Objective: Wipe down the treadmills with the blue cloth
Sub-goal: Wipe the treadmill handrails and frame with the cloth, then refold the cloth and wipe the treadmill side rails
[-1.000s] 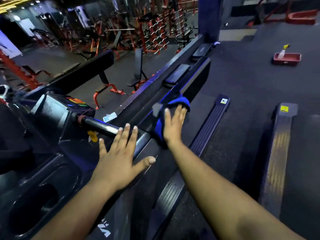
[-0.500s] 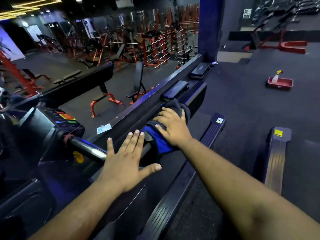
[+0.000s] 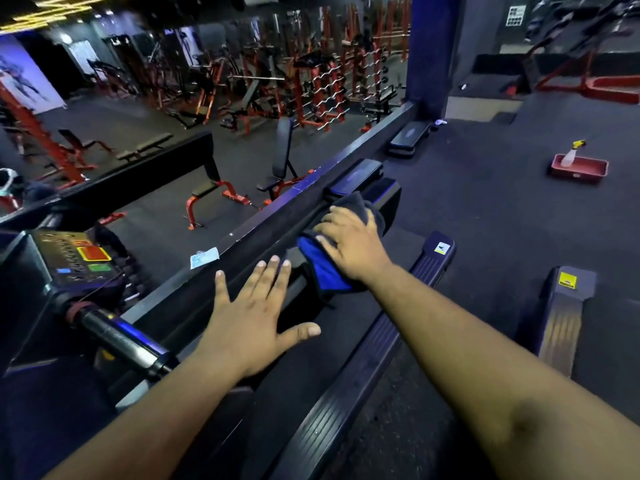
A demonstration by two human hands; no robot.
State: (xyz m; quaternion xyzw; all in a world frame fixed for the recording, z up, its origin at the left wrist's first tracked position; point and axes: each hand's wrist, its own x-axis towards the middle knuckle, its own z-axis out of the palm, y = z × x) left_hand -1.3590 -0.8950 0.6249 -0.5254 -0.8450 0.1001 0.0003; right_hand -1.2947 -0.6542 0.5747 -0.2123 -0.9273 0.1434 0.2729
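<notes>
A dim gym spreads out behind a long mirror [image 3: 207, 161], which shows red racks and benches [image 3: 221, 192]. The floor [image 3: 485, 209] is dark rubber; on it, well off to the right, a red tray [image 3: 579, 169] holds a spray bottle [image 3: 569, 155]. Along the mirror's foot runs a black ledge [image 3: 277, 216] with a scrap of paper [image 3: 204, 258] on it.

The treadmill [image 3: 363, 368] sits just beside this ledge, its console [image 3: 69, 265] at the left and a handlebar [image 3: 121, 337] reaching out from it. The left hand [image 3: 252, 317] lies flat on the treadmill's dark side rail, fingers straight and spread, holding nothing. Further along the same rail the right hand [image 3: 353, 244] presses the cloth [image 3: 325, 268] down (blue on one face, dark grey where it bunches up beyond the fingers). Its fingers bend over the bunched cloth; whether they clench it or only press cannot be told. A second treadmill [image 3: 561, 320] stands to the right.
</notes>
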